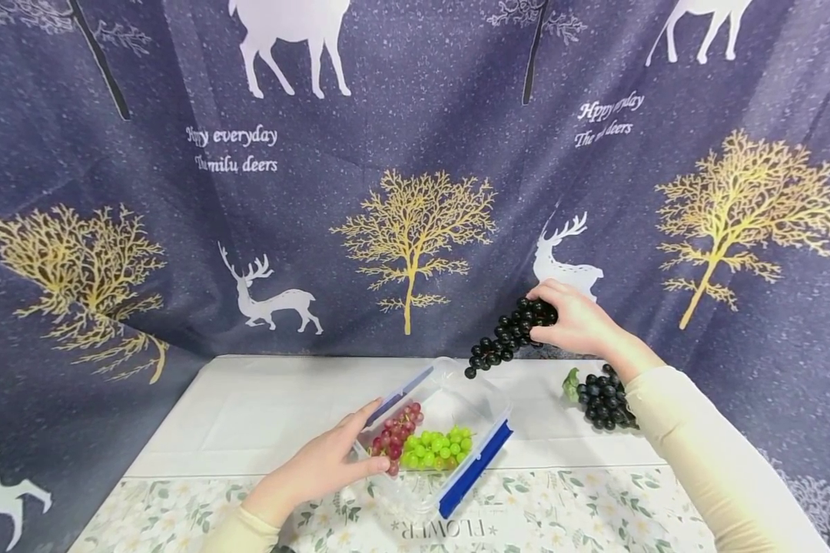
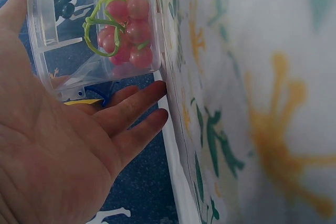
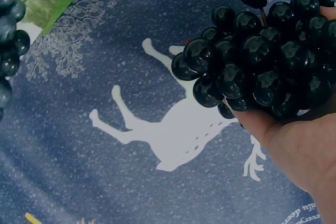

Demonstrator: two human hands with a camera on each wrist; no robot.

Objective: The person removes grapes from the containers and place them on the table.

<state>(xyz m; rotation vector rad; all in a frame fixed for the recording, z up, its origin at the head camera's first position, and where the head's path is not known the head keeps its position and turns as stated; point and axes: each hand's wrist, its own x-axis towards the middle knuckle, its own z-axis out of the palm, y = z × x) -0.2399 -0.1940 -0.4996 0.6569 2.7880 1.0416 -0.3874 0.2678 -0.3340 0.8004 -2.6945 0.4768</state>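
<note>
My right hand (image 1: 569, 316) grips a bunch of black grapes (image 1: 503, 338) by its upper end, thumb and fingers around the berries. The bunch slants down to the left, its tip above the far side of a clear plastic box (image 1: 480, 399). In the right wrist view the glossy berries (image 3: 257, 51) fill the grasp. My left hand (image 1: 325, 465) rests against the box's near left corner, fingers and thumb extended along its sides. Inside the box lie red grapes (image 1: 390, 438) on the left and green grapes (image 1: 437, 449) beside them.
A second black bunch (image 1: 603, 399) with a green leaf (image 1: 571, 384) lies on the white table (image 1: 263, 407) at the right, partly behind my right sleeve. Blue-edged flaps (image 1: 476, 468) stand out from the box's sides. A flowered cloth (image 1: 560, 507) covers the front; a patterned curtain (image 1: 443, 138) hangs behind.
</note>
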